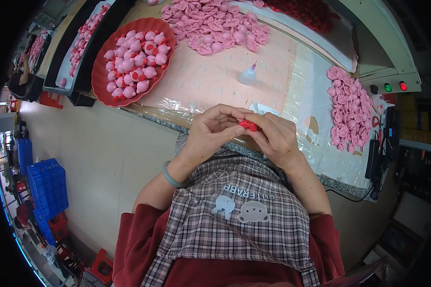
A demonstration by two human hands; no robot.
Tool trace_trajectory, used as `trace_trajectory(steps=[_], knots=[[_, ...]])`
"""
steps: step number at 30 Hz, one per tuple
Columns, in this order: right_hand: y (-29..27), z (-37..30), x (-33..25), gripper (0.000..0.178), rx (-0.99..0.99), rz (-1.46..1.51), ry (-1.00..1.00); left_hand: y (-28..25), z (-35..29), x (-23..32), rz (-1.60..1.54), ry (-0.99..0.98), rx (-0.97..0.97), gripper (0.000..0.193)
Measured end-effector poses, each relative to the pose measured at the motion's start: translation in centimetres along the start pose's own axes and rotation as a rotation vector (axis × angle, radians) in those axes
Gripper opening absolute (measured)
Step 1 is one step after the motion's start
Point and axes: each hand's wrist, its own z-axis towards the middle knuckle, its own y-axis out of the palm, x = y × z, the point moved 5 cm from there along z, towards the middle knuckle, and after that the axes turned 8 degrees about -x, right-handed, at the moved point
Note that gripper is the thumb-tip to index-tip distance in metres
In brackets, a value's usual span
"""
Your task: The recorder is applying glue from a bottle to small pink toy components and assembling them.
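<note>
- Right now, I see the left hand (209, 130) and right hand (277, 139) close together, fingertips pinching a small red piece (247, 125).
- That piece is above the near edge of the bench (191, 91), in front of the checked apron (244, 239).
- Beyond it I see an upright squeeze bottle (248, 76).
- Leftward, a red dish (96, 71) holds pink-and-red figures (129, 64); rightward lies a pink heap (349, 110).

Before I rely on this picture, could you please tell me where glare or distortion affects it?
In the head view, glare streaks the clear plastic covering, the pale machine housing at upper right appears bowed, while the left hand and right hand look fairly sharp.
</note>
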Motion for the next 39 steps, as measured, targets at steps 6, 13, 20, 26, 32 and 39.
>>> trace_trajectory(steps=[6,13,20,26,32,39], knots=[[0.9,-1.7,1.2,0.042,0.021,0.637,0.463,0.5,-0.2,0.8,0.025,0.043,-0.022,0.036],[0.8,-2.3,1.3,0.049,0.061,0.599,0.308,1.2,-0.4,1.2,0.021,0.087,-0.042,0.046],[1.0,-2.6,0.8,0.045,0.110,0.763,0.405,1.1,-0.7,1.0,0.073,0.083,-0.052,0.047],[1.3,-3.1,0.7,0.043,0.172,0.771,0.391,1.2,-0.8,1.0,0.074,0.068,-0.038,0.047],[1.5,-3.6,1.0,0.041,0.188,0.728,0.380,1.2,-0.7,0.5,0.053,0.079,-0.038,0.050],[2.6,-3.9,2.4,0.036,0.247,0.669,0.393,0.9,-0.5,-0.4,0.036,0.042,0.012,0.052]])
